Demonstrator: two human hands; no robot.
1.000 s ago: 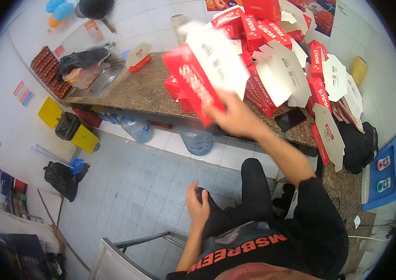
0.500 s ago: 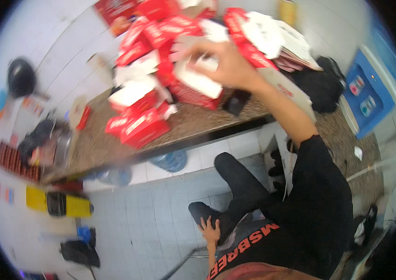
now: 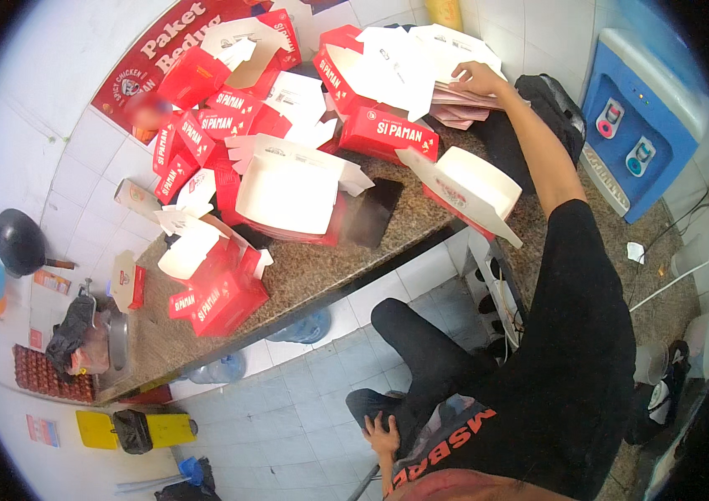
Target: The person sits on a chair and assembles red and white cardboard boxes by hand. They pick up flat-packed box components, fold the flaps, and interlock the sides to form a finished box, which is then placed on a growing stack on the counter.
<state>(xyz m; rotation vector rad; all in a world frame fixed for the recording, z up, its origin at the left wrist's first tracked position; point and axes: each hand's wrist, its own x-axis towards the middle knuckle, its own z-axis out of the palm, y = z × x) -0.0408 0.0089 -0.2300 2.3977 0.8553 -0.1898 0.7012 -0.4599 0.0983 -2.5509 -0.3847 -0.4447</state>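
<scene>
My right hand reaches far across the stone counter and lies on a stack of flat pinkish carton blanks, fingers spread on the top sheet. Around it are several folded red-and-white cartons. A large open white-lined carton sits mid-counter, and another open carton overhangs the counter's front edge below my forearm. My left hand rests low by my knee at the seat edge, fingers apart, holding nothing.
A dark flat device lies beside the open carton. More red cartons are piled at the left. A black bag and a blue water dispenser stand at the right. Water jugs sit under the counter.
My right hand has let go of the red carton it carried and moved right onto the stack of flat blanks. The view swung right. My left hand stayed by the knee.
</scene>
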